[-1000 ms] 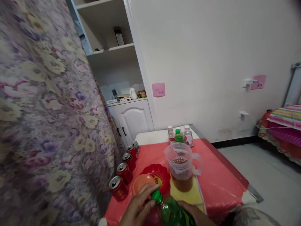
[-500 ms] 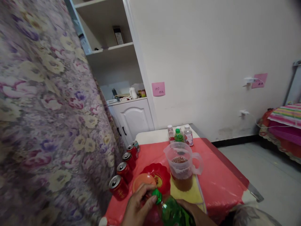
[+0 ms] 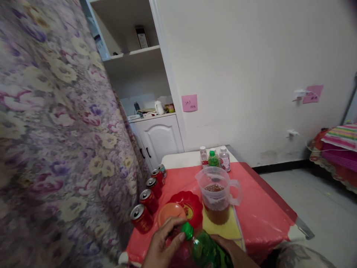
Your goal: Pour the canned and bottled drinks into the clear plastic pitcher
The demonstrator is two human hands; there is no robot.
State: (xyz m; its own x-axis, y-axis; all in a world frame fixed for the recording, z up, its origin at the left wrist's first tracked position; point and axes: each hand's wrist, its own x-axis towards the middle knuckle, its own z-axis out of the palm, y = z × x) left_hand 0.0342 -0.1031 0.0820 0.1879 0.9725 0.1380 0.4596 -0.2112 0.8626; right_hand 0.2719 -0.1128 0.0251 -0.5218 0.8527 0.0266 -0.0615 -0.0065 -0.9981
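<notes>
A green plastic bottle [image 3: 209,250] lies tilted at the bottom of the view, its neck pointing up and left. My right hand [image 3: 233,250] is wrapped round its body, with most of the fingers hidden behind it. With thumb and fingers, my left hand [image 3: 164,242] pinches the green bottle cap [image 3: 187,230], which sits at the bottle's neck. Just beyond stand an orange lid [image 3: 170,213] and a red scalloped plate [image 3: 196,208], the lid overlapping the plate. A clear plastic pitcher [image 3: 216,203] of brown liquid stands upright on a yellow cloth [image 3: 235,231].
Several red drink cans [image 3: 141,219] line the left edge of the red-covered table [image 3: 259,208]. Small bottles [image 3: 224,159] with white caps and a green bottle [image 3: 213,159] stand at the back. A floral curtain [image 3: 64,149] hangs close on the left.
The camera view has shifted slightly. Both hands keep their hold on the bottle and its cap, with barely any visible movement.
</notes>
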